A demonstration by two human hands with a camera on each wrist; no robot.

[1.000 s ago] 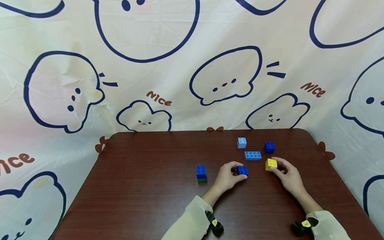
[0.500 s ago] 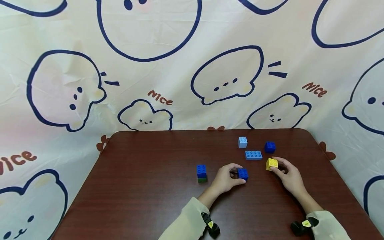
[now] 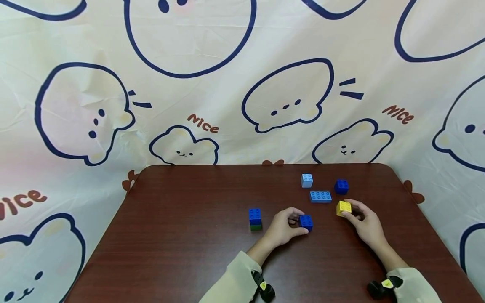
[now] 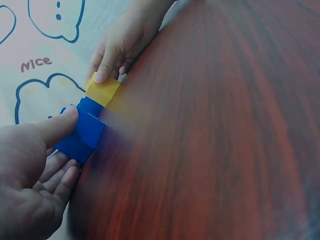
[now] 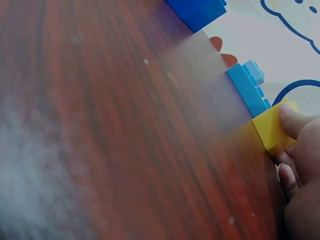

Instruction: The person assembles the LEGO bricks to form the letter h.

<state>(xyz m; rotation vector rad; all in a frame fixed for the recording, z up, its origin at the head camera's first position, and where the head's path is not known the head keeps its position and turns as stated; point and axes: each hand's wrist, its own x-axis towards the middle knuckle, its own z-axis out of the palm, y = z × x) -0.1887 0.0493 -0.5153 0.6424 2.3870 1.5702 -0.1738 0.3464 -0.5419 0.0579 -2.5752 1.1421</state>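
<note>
A blue block [image 3: 305, 223] is held by the left hand [image 3: 282, 228]; a yellow block [image 3: 343, 208] is gripped by the right hand [image 3: 366, 225].

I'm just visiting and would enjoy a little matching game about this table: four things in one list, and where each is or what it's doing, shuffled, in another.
Things
1. Yellow block
2. Green block
3. Left hand
4. Long light-blue brick

Places and states
A. Beneath a royal-blue block
B. On the table between the pale-blue block and the yellow one
C. Held by the right hand
D. Has a bright-blue block between thumb and fingers

Right pairs: 1-C, 2-A, 3-D, 4-B
</note>
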